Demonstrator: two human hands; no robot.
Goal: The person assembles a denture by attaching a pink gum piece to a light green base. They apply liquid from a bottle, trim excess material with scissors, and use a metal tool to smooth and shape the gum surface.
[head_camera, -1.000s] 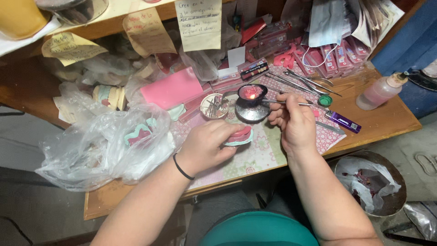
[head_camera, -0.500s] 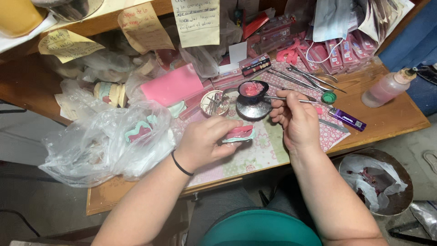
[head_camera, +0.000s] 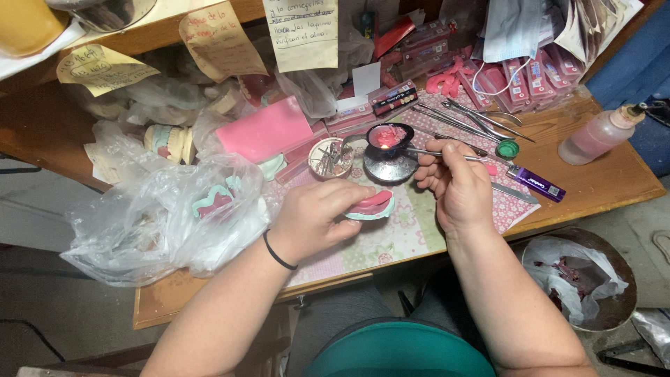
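1. The pink wax piece on a pale green dental cast [head_camera: 370, 204] sits on the flowered mat [head_camera: 391, 237] near the front edge of the bench [head_camera: 593, 174], held under the left hand [head_camera: 314, 216]. Compared with half a second ago it lies in much the same spot, so the piece is being kept steady, not moved.
2. The left hand's fingers are closed around the cast, thumb lying over the pink rim.
3. The right hand [head_camera: 457, 185] pinches a thin metal instrument [head_camera: 422, 151] between closed fingers. A second ago the tool's tip reached toward the small dark bowl of pink wax [head_camera: 386, 136]; now the tip rests at that bowl's edge, which I judge to be loading or warming the tool at the wax.
4. The bowl stands on a round metal base [head_camera: 387, 167], just beside a small round tin of pins [head_camera: 329, 157].
5. Farther out: a purple lighter [head_camera: 534, 183] to the right of the right hand, a pink block [head_camera: 264, 130] behind, a clear plastic bag [head_camera: 153, 223] holding another cast at left, and a squeeze bottle [head_camera: 597, 136] far right.
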